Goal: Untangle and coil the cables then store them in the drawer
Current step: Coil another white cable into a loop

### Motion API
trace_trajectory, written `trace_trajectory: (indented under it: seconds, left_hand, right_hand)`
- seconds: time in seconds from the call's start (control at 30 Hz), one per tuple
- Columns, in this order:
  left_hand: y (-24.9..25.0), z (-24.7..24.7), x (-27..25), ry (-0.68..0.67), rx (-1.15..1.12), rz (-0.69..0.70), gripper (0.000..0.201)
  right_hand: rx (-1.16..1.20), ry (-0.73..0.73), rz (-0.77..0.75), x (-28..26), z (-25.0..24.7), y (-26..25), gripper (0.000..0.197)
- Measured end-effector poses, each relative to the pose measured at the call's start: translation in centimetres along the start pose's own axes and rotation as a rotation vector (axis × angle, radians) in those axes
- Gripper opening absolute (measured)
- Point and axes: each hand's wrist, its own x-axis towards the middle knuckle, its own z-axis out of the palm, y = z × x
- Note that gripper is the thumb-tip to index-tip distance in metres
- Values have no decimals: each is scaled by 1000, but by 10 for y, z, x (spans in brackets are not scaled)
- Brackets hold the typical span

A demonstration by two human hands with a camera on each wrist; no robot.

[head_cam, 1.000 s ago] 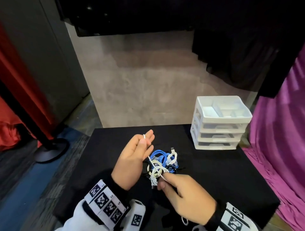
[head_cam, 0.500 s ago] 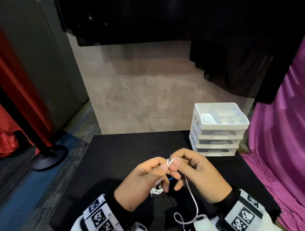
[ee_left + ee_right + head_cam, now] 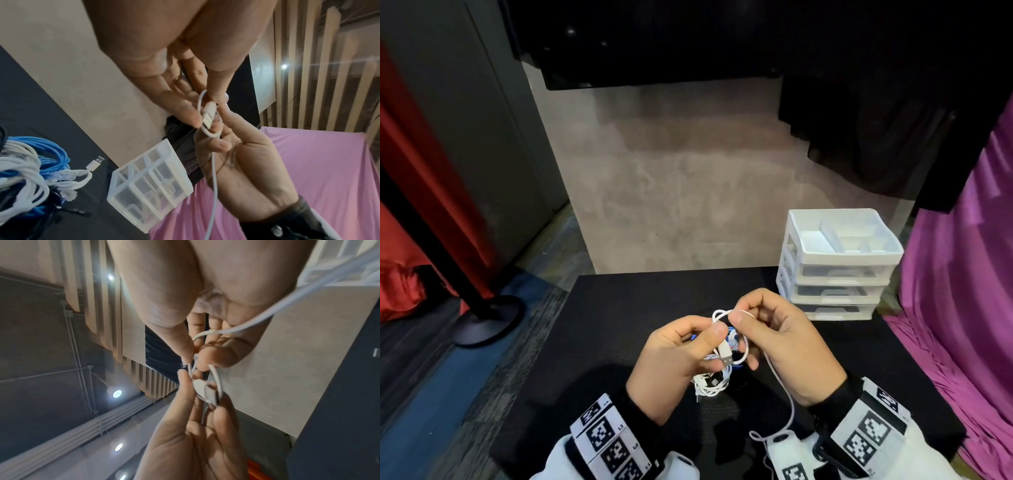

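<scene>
Above the cable pile [image 3: 717,371], both hands up off the black worktop [image 3: 599,329], close together, nearly touching. Left hand [image 3: 674,363] on the left side of the pile, back of the hand up, fingers bent in. Left grip narrow: thumb and first finger [image 3: 185,113] pinching the white cable [image 3: 213,175] just behind its USB plug [image 3: 207,116], plug tip pointing down toward the pile. Right hand [image 3: 784,346] on the right side of the pile, fingers curled. Right grip narrow too: thumb and fingertip holding a small loop of the same white cable, loop going round the plug. Long rest of the white cable hanging down from the right hand, past the wrist, toward the near edge of the worktop.

Below the hands, the pile itself: white and blue cables all mixed up, lying on the worktop, another USB plug [image 3: 95,163] poking out at its side. Behind and to the right of the pile, near the far right corner of the worktop, a white drawer unit [image 3: 839,270], three drawers pushed in, open tray with dividers on top. Right of the drawer unit, pink cloth [image 3: 962,308]. Far left of the pile, on the floor, a black stand base [image 3: 486,320] and red cloth [image 3: 400,284].
</scene>
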Motion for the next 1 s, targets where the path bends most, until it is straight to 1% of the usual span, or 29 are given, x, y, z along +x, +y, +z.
trace_trajectory:
  seconds: [0.17,0.27,0.4,0.5,0.53,0.57,0.63,0.67,0.73,0.77,0.8,0.87,0.9,1.0]
  left_hand:
    - [-9,2,4,188,69,30,13]
    - [-15,0,4,272,197,88,17]
    - [-29,-12,3,306,553,219,28]
    - [-35,-19,4,244,690,322,23]
    - [-35,-20,4,217,683,331,21]
    - [-35,-21,4,182,631,301,20]
    - [-26,-20,1,49,371,138,8]
    - [-19,-19,-3,-40,201,40,10]
    - [-7,-18,-8,-219,-85,-113,25]
    - [-2,-18,-9,-277,-163,-165,31]
    - [2,-16,-10,-308,-186,-204,39]
    - [5,-14,-8,-304,-117,-257,56]
    - [6,-11,-7,-279,-65,-255,56]
    - [6,-5,-7,-192,-43,-200,40]
  right_hand:
    - [10,-11,2,-2,3,10,16]
    - [24,-25,10,-5,8,16,19]
    - [37,-31,21,-7,12,20,18]
    - [-27,-41,12,-8,10,18,12]
    - [-58,-44,10,-7,8,17,10]
    - [-94,-47,11,-7,7,16,8]
    - [-164,-59,11,-5,2,16,10]
    - [-188,-68,10,-3,0,16,12]
    - [-223,-92,0,-2,-5,15,12]
    - [-237,-107,-7,-1,-6,13,11]
    - [-246,-119,-12,-1,-7,12,10]
    - [-256,-140,-23,-2,-6,11,8]
    - [-266,-144,-31,-2,-5,10,8]
    - [-284,-155,-56,-5,-4,10,12]
